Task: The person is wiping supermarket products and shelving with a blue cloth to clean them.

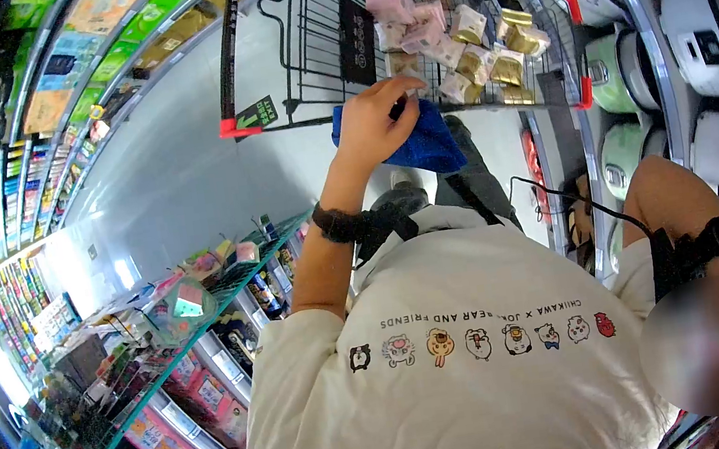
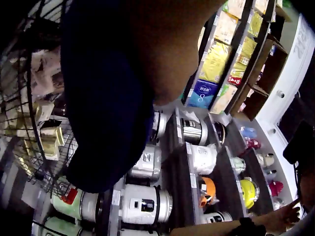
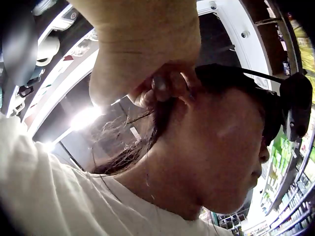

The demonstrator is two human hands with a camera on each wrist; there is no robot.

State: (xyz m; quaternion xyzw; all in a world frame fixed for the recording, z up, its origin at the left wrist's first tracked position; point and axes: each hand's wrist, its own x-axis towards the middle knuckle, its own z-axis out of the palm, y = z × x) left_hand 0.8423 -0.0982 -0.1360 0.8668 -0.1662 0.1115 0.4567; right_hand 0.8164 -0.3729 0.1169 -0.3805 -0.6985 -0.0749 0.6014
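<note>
My left hand [image 1: 378,122] curls its fingers at the top of a dark blue fabric item [image 1: 428,141], beside the near end of a shopping cart [image 1: 287,52]. In the left wrist view the blue item [image 2: 106,98] hangs against the hand [image 2: 165,46]. Pink packs [image 1: 390,4] and gold-and-white packs [image 1: 475,64] lie in the cart. My right hand [image 3: 147,46] is raised beside the ear and dark hair [image 3: 125,157]; its fingers are bent there, and what they hold, if anything, is unclear. The right arm's end is blurred in the head view.
Shelves with rice cookers [image 1: 703,43] stand close on the right. At the left are a glass-topped display [image 1: 157,378] with small goods and shelves of colourful packages [image 1: 90,42]. Pale floor [image 1: 178,157] shows between the cart and the left shelves.
</note>
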